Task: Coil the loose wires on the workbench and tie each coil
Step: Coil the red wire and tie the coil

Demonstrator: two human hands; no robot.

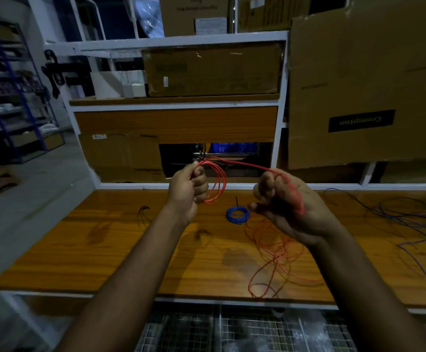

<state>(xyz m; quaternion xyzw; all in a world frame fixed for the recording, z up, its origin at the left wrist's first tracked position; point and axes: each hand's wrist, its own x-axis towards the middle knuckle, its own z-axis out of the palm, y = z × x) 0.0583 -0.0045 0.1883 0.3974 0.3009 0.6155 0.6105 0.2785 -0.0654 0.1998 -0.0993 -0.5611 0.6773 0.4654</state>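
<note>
L hand (190,185) is gripping a few loops of red wire (218,182) in a fist, raised above the bench (105,250); the loops are hanging down just right of the knuckles. From the top of that fist one red strand is running across, fairly taut, to the R hand (286,204). R hand is sitting palm-up w/ fingers curled, the strand passing over the fingers and down along the palm edge; fingers are curled round it, tho how tightly they are holding is hard to tell as that part is blurring. Both hands are held near each other, level, in front of the bench's back rail.

Rest of the red wire is lying loose on the bench below and just right of the R hand, in a tangle of wide overlapping loops reaching almost to the front edge. A blue coil (237,215) is lying flat on the bench btwn the hands, nearer the R one, w/ a thin dark tie end sticking up at its top. Purple wires (410,219) are sprawling loose across the bench's right side. A small dark wire bit (143,212) is lying on the left part, well apart from the rest.

Cardboard boxes (364,85) are filling the shelves behind.
</note>
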